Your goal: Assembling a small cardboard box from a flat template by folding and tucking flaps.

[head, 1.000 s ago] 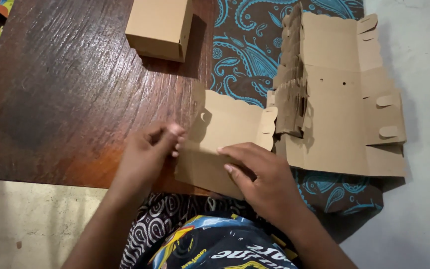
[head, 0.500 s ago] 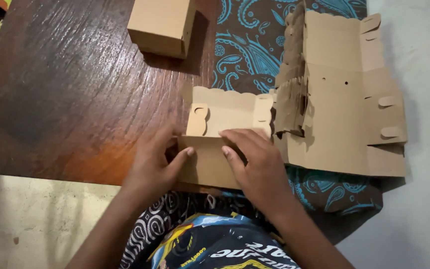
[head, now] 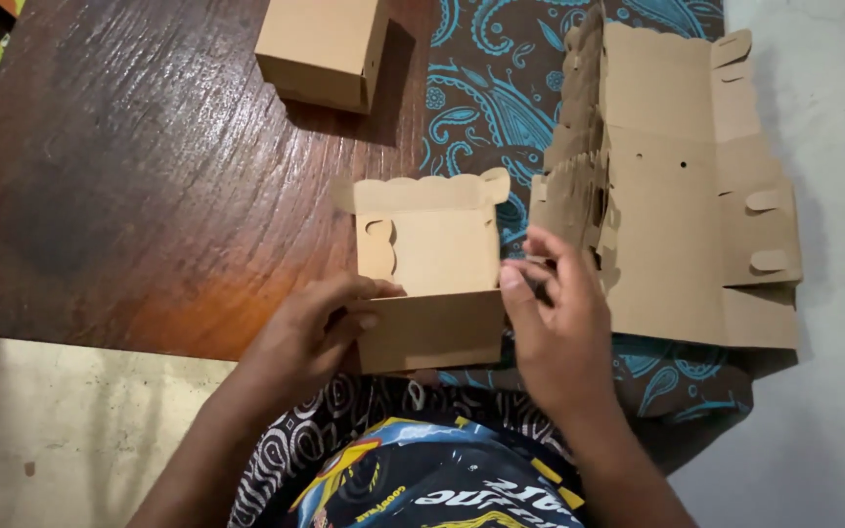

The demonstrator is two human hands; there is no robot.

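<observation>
A half-folded brown cardboard box [head: 430, 269] stands at the near edge of the dark wooden table [head: 149, 176], its near wall raised and its scalloped lid flap lying flat behind. My left hand [head: 317, 335] grips the box's left side wall, thumb on the inside. My right hand [head: 557, 323] presses the right side wall upward, fingers curled over its edge.
A stack of flat die-cut cardboard blanks [head: 672, 186] lies to the right on a teal paisley cloth [head: 471, 88]. A finished closed cardboard box [head: 323, 49] sits at the far side of the table. Pale floor lies on the right and in front.
The flat blank has been folded up: its near wall and sides now stand. Both hands moved from pressing on top to gripping the two side walls.
</observation>
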